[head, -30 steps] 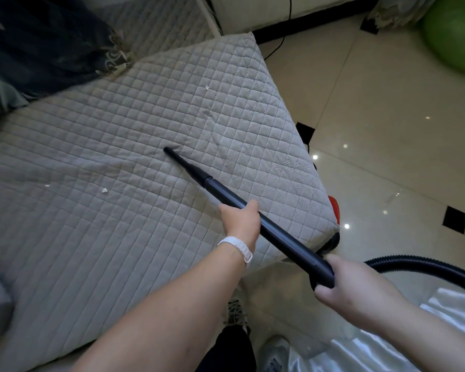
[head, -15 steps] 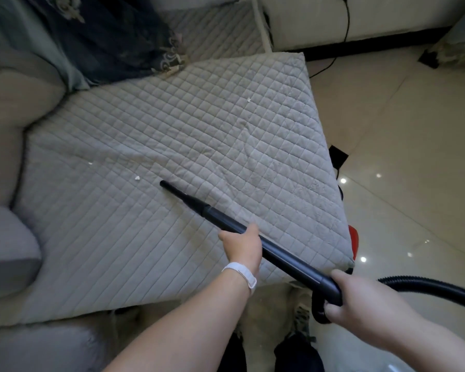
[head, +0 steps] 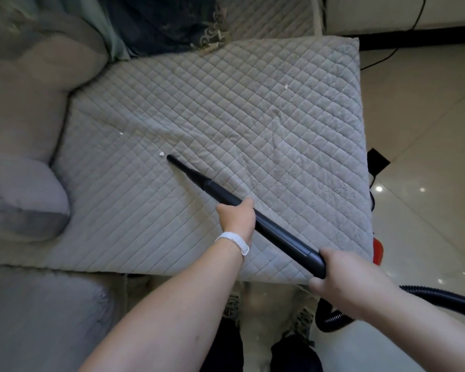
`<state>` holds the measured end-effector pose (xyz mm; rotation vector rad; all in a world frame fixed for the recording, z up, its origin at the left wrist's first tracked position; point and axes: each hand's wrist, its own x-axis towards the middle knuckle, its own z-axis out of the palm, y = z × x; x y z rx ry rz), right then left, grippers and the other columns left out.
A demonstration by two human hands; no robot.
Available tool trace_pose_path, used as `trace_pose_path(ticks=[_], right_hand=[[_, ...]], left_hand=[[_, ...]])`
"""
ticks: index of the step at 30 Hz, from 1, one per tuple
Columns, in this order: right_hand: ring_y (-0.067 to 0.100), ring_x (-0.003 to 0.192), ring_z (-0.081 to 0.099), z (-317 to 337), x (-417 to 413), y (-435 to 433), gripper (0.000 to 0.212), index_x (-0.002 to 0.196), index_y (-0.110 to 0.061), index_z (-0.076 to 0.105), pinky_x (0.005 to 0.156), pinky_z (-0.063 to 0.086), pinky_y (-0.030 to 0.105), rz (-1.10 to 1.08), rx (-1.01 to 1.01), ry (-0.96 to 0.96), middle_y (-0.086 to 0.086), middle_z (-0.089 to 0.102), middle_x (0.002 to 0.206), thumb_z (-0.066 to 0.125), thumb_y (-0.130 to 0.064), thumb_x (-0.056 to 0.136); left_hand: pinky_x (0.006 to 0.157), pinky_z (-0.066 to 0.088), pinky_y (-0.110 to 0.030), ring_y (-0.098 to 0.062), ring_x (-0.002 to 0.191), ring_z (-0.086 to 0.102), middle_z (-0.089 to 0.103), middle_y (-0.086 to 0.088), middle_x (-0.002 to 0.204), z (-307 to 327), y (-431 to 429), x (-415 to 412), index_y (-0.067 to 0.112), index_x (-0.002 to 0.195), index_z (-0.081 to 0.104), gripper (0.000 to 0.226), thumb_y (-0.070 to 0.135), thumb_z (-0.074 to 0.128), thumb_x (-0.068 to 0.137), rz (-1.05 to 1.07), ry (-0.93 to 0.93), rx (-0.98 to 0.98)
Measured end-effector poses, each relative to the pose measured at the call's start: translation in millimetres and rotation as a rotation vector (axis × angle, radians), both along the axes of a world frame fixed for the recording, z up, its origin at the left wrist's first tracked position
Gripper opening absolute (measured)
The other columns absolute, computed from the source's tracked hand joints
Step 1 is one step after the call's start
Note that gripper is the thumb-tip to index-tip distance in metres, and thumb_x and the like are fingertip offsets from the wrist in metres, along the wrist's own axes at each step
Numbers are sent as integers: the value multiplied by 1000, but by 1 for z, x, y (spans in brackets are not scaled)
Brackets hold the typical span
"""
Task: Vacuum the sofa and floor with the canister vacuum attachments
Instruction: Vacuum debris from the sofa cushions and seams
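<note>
A black vacuum wand point(head: 277, 234) with a narrow crevice nozzle point(head: 184, 170) lies slanted across the grey quilted sofa seat cover point(head: 253, 130). My left hand point(head: 236, 218) grips the wand at its middle. My right hand point(head: 344, 275) holds the wand's rear end, where the ribbed black hose point(head: 440, 299) comes off. The nozzle tip sits just right of a small white crumb point(head: 161, 153). Two more white crumbs lie on the cover, one to the left point(head: 121, 133) and one far right point(head: 286, 86).
Grey sofa cushions point(head: 24, 197) stand at the left, and a dark patterned cloth point(head: 159, 20) lies at the back. Glossy beige floor tiles point(head: 427, 130) spread to the right, with a black cable point(head: 387, 56). A red part of the canister point(head: 378, 251) peeks past the seat's edge.
The nozzle tip has slid left across the seat cover toward the white crumb and now sits right beside it. Both hands kept their hold on the wand while the view turned left.
</note>
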<state>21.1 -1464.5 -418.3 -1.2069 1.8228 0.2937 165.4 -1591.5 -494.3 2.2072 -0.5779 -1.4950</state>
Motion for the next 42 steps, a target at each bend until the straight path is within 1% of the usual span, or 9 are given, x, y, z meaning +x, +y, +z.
trace_pose_path(ticks=[6, 10, 17, 21, 27, 30, 33, 36, 42], right_hand=[[10, 72, 61, -3, 2, -12, 21, 93, -33, 48, 61, 53, 29, 7, 10, 8, -8, 60, 81, 61, -48, 84], [13, 76, 64, -6, 8, -22, 23, 92, -31, 50, 68, 57, 32, 2, 38, 8, -7, 62, 83, 60, -48, 81], [13, 71, 62, -6, 38, -50, 22, 89, -29, 48, 58, 47, 29, 38, 50, 48, -6, 61, 76, 60, -46, 82], [7, 63, 58, -3, 60, -71, 19, 89, -30, 48, 49, 42, 26, 38, 44, 39, -7, 61, 74, 59, -46, 85], [9, 62, 58, -5, 94, -105, 19, 85, -29, 47, 48, 41, 27, 39, 42, -2, -6, 61, 74, 60, -42, 86], [10, 62, 59, -5, 109, -119, 19, 84, -30, 46, 48, 40, 26, 27, 38, -27, -5, 62, 74, 61, -41, 87], [12, 64, 61, -6, 123, -131, 17, 87, -31, 49, 54, 48, 30, 27, 40, -33, -5, 63, 76, 61, -43, 87], [12, 66, 63, -9, 137, -140, 17, 93, -32, 52, 59, 52, 31, 18, 35, -38, -5, 63, 77, 61, -44, 87], [13, 66, 63, -9, 147, -154, 17, 97, -30, 52, 56, 48, 29, 20, 48, -67, -5, 63, 79, 61, -42, 89]], left_hand=[[99, 49, -42, -28, 108, 59, 57, -11, 124, -5, -9, 5, 9, 137, 38, 59, 23, 65, 87, -13, -3, 18], [98, 50, -42, -26, 105, 59, 57, -10, 120, -10, -18, 14, 12, 127, 40, 49, 22, 66, 87, -2, 16, 19], [77, 45, -30, -14, 88, 56, 56, -4, 110, -18, -44, 42, 14, 119, 39, 39, 18, 62, 88, 15, 46, -28], [83, 47, -34, -18, 94, 57, 56, -6, 115, -18, -64, 64, 13, 125, 40, 43, 18, 62, 88, 26, 58, -38], [84, 47, -35, -22, 101, 58, 57, -7, 118, -19, -99, 97, 10, 126, 41, 44, 17, 64, 89, 48, 57, -51], [79, 47, -32, -20, 97, 59, 58, -7, 116, -20, -113, 113, 10, 128, 41, 46, 17, 64, 88, 47, 51, -60], [70, 48, -28, -19, 93, 60, 60, -8, 115, -21, -125, 129, 8, 126, 44, 45, 18, 64, 86, 40, 40, -68], [85, 53, -37, -24, 100, 62, 62, -10, 117, -23, -136, 142, 7, 128, 47, 49, 19, 65, 84, 43, 29, -75], [95, 54, -44, -24, 102, 62, 62, -8, 118, -22, -148, 152, 10, 127, 47, 49, 21, 67, 83, 64, 34, -84]])
